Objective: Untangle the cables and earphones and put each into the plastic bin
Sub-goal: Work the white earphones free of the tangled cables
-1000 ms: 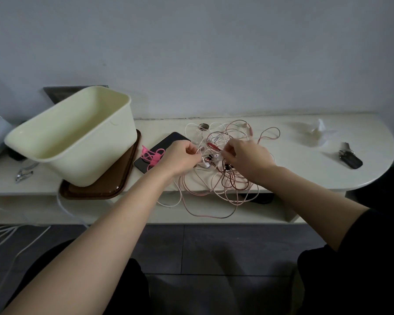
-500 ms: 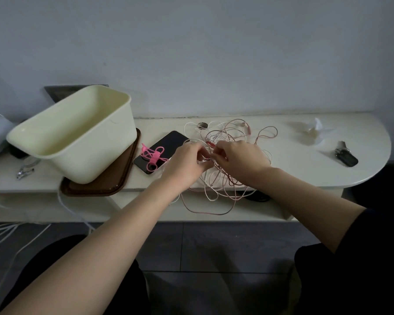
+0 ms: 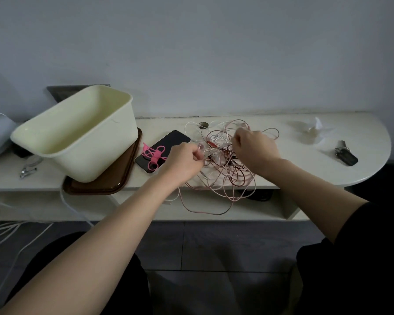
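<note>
One tangle of cords [image 3: 223, 173] heaped mid-worktop, loops spilling over the front edge toward a lower shelf. Two hands in it: left grip [image 3: 183, 162] curled tight, pinching white strands at the heap's left side; right grip [image 3: 255, 148] curled on pink strands near the top. One cream bin [image 3: 77, 137] well left of the heap, tilted, propped on one brown tray [image 3: 114, 181]. Between bin and heap, one black phone [image 3: 166, 144] with one pink tie [image 3: 154, 153] lying on it. To the right, one crumpled tissue [image 3: 314, 130] and one bunch of keys [image 3: 346, 155]. Pale cream worktop [image 3: 305, 171] with a rounded right end, set against a plain grey wall, over dark floor tiles. Cords thin, pale pink, white and dark red, looped through each other too densely to count.
</note>
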A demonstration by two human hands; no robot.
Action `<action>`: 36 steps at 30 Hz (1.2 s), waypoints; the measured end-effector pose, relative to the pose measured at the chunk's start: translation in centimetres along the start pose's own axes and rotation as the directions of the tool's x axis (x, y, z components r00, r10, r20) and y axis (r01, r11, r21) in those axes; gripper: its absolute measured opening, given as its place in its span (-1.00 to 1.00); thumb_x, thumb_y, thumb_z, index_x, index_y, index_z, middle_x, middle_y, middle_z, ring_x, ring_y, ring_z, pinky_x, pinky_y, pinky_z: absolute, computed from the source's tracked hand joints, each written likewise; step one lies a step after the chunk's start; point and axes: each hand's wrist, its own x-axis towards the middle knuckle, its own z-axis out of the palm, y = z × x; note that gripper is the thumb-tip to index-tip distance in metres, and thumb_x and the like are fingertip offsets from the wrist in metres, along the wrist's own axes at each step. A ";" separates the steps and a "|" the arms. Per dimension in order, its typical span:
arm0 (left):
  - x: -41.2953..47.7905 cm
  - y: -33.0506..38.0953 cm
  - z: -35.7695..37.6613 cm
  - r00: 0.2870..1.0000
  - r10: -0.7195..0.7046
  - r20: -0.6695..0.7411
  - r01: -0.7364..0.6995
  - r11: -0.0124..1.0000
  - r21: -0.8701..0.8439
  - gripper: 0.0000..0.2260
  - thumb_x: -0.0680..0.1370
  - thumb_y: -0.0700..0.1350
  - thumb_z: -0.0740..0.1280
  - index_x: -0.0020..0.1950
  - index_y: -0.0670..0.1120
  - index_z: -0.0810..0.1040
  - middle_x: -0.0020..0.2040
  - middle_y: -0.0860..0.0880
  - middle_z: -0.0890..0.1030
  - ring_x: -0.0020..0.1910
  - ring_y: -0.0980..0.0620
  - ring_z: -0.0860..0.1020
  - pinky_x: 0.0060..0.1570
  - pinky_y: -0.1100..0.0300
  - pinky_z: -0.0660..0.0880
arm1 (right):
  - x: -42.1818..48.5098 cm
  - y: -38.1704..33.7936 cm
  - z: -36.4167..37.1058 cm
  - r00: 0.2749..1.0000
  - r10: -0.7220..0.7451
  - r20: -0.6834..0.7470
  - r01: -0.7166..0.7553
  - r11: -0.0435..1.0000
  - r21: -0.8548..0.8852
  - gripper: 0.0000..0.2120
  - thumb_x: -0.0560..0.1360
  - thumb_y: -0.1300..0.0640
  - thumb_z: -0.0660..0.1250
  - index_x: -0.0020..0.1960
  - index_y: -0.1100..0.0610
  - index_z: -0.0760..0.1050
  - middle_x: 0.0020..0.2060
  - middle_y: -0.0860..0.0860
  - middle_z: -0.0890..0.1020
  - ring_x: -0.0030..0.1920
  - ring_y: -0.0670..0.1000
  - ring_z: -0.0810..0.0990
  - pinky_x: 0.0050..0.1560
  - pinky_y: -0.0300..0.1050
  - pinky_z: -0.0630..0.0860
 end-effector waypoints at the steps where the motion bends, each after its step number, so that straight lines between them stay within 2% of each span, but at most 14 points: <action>1: 0.0 -0.2 -0.2 1.000 -0.024 -0.008 0.024 1.000 0.017 -0.95 0.49 -0.22 0.34 -0.16 -0.10 0.56 -0.30 0.06 0.53 -0.26 0.08 0.51 -0.25 0.33 0.33 | 0.3 0.7 -0.1 0.999 0.050 0.015 -0.049 0.999 -0.004 -0.75 0.61 0.10 0.04 0.00 0.22 0.43 -0.14 0.17 0.57 -0.25 0.13 0.43 -0.25 -0.11 0.31; 5: 0.4 -1.3 -1.0 0.990 -0.125 -0.070 0.130 0.988 0.081 -0.93 0.53 -0.22 0.24 -0.14 -0.10 0.46 -0.32 0.06 0.44 -0.31 0.05 0.40 -0.30 0.21 0.19 | 0.6 2.2 0.3 0.979 0.172 0.106 -0.165 0.984 -0.075 -0.71 0.57 0.11 0.09 0.10 0.26 0.47 -0.04 0.22 0.59 -0.06 0.21 0.54 -0.20 -0.10 0.33; 8: 0.7 -1.8 -1.6 0.973 -0.186 -0.136 0.199 0.976 0.085 -0.90 0.54 -0.25 0.14 -0.12 -0.13 0.43 -0.27 0.03 0.43 -0.18 -0.02 0.38 -0.22 0.26 0.13 | 0.5 2.2 1.0 0.971 0.193 0.142 -0.187 0.981 -0.057 -0.71 0.57 0.11 0.10 0.12 0.26 0.47 0.00 0.20 0.60 -0.02 0.21 0.55 -0.19 -0.11 0.33; 10: 0.6 -1.7 -1.7 0.979 -0.160 -0.124 0.174 0.979 0.105 -0.92 0.55 -0.25 0.16 -0.11 -0.14 0.41 -0.23 0.02 0.42 -0.14 -0.01 0.36 -0.18 0.21 0.16 | 0.5 1.7 1.3 0.976 0.158 0.153 -0.159 0.987 -0.002 -0.77 0.58 0.16 0.09 0.00 0.25 0.48 0.00 0.19 0.58 -0.09 0.18 0.53 -0.20 -0.11 0.32; 12: 0.4 -1.6 -1.5 0.989 -0.127 -0.074 0.135 0.984 0.112 -0.93 0.54 -0.27 0.22 -0.08 -0.13 0.45 -0.16 0.01 0.47 -0.10 0.03 0.41 -0.02 0.21 0.14 | 0.2 1.0 1.4 0.987 0.068 0.142 -0.080 0.993 0.084 -0.79 0.59 0.17 0.09 -0.05 0.25 0.46 -0.02 0.17 0.56 -0.15 0.13 0.47 -0.21 -0.11 0.33; 16: 0.3 -1.4 -0.7 0.996 -0.074 0.051 0.068 0.991 0.114 -0.84 0.48 -0.31 0.28 -0.02 -0.08 0.45 -0.06 -0.02 0.54 -0.12 0.07 0.47 -0.21 0.35 0.27 | -0.2 -0.1 1.2 0.994 -0.083 0.065 0.068 0.978 0.199 -0.80 0.59 0.15 0.13 -0.09 0.20 0.47 -0.08 0.11 0.55 -0.15 0.11 0.51 -0.18 -0.06 0.44; 20: 0.0 -0.3 0.2 0.997 -0.036 0.071 0.033 0.998 0.045 -0.84 0.53 -0.24 0.25 0.08 -0.09 0.53 -0.07 0.03 0.54 -0.08 0.07 0.51 -0.17 0.35 0.31 | -0.6 -1.2 1.1 0.988 -0.149 0.050 0.131 0.958 0.255 -0.82 0.60 0.11 0.13 -0.08 0.15 0.44 -0.16 0.03 0.52 -0.17 0.08 0.48 -0.14 0.01 0.46; 23: -0.4 0.6 0.7 0.995 0.008 0.099 -0.002 0.998 -0.056 -0.83 0.57 -0.15 0.27 0.13 -0.10 0.55 -0.02 0.04 0.55 0.03 0.09 0.50 -0.14 0.38 0.28 | -0.7 -1.6 0.9 0.986 -0.164 0.011 0.152 0.935 0.320 -0.84 0.60 0.13 0.15 -0.08 0.16 0.45 -0.21 0.02 0.52 -0.20 0.06 0.46 -0.19 -0.07 0.36; 26: -0.5 1.2 1.3 0.993 0.019 0.115 -0.005 0.993 -0.117 -0.83 0.55 -0.06 0.32 0.08 -0.11 0.56 -0.09 0.07 0.53 -0.06 0.13 0.45 -0.23 0.38 0.25 | -0.6 -1.9 0.8 0.985 -0.171 0.000 0.159 0.915 0.371 -0.83 0.59 0.16 0.19 -0.04 0.22 0.51 -0.20 0.08 0.60 -0.14 0.11 0.53 -0.13 -0.05 0.41; 29: -0.2 1.5 1.8 0.999 -0.015 0.041 0.021 0.987 -0.160 -0.83 0.52 0.00 0.35 -0.08 -0.10 0.57 -0.26 0.11 0.51 -0.26 0.18 0.45 -0.32 0.51 0.31 | -0.5 -2.0 0.7 0.983 -0.186 -0.001 0.171 0.903 0.395 -0.83 0.58 0.16 0.20 -0.02 0.23 0.52 -0.15 0.12 0.64 -0.13 0.10 0.55 -0.08 -0.07 0.41; 31: -0.1 1.6 1.8 0.999 -0.032 -0.020 0.028 0.984 -0.173 -0.83 0.51 -0.03 0.36 -0.16 -0.12 0.57 -0.33 0.09 0.51 -0.33 0.20 0.44 -0.35 0.51 0.31 | -0.6 -2.1 0.5 0.980 -0.199 -0.020 0.190 0.894 0.405 -0.84 0.58 0.16 0.21 -0.03 0.22 0.52 -0.17 0.10 0.64 -0.17 0.05 0.53 -0.13 -0.14 0.37; 33: -0.1 1.6 1.6 0.999 -0.021 -0.044 0.013 0.985 -0.174 -0.82 0.52 -0.08 0.36 -0.21 -0.16 0.60 -0.35 0.00 0.58 -0.32 0.09 0.50 -0.34 0.46 0.31 | -0.5 -2.0 0.5 0.977 -0.212 -0.024 0.203 0.889 0.410 -0.85 0.57 0.15 0.22 -0.04 0.21 0.52 -0.21 0.08 0.64 -0.19 0.04 0.53 -0.14 -0.12 0.40; 34: 0.0 1.6 1.5 1.000 -0.010 -0.028 0.005 0.985 -0.171 -0.81 0.53 -0.10 0.36 -0.20 -0.18 0.63 -0.33 -0.05 0.61 -0.30 0.04 0.53 -0.33 0.45 0.32 | -0.5 -1.9 0.5 0.977 -0.212 -0.015 0.199 0.892 0.405 -0.85 0.57 0.15 0.22 -0.04 0.21 0.52 -0.23 0.08 0.62 -0.19 0.06 0.55 -0.12 -0.07 0.44; 36: 0.0 1.5 1.2 1.000 0.001 0.019 0.002 0.988 -0.156 -0.80 0.55 -0.12 0.34 -0.16 -0.21 0.66 -0.34 -0.03 0.61 -0.34 0.12 0.53 -0.30 0.48 0.33 | -0.3 -1.6 0.7 0.981 -0.191 0.005 0.174 0.903 0.392 -0.85 0.57 0.16 0.20 -0.04 0.22 0.50 -0.25 0.08 0.60 -0.17 0.11 0.57 -0.10 0.00 0.49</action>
